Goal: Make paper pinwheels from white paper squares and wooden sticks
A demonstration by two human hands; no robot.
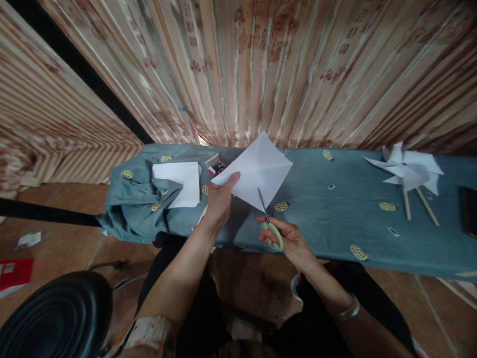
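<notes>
A white square sheet of paper (261,166) with faint fold creases is held up over the bench. My left hand (222,195) pinches its left corner, thumb on top. My right hand (285,236) grips scissors with pale green handles (276,237). The dark blades reach over the paper's lower corner and point toward its middle. Beneath the paper's left edge sits a small red and white box (215,165) with small dark items in it, partly hidden. Left of my left hand lies a stack of white paper (192,186).
Two white paper pinwheels (410,169) on wooden sticks lie at the right of the cloth-covered bench (316,209). A dark object (468,209) rests at the far right edge. Behind the bench hangs a patterned curtain (253,74). A round black stool (55,318) stands at lower left.
</notes>
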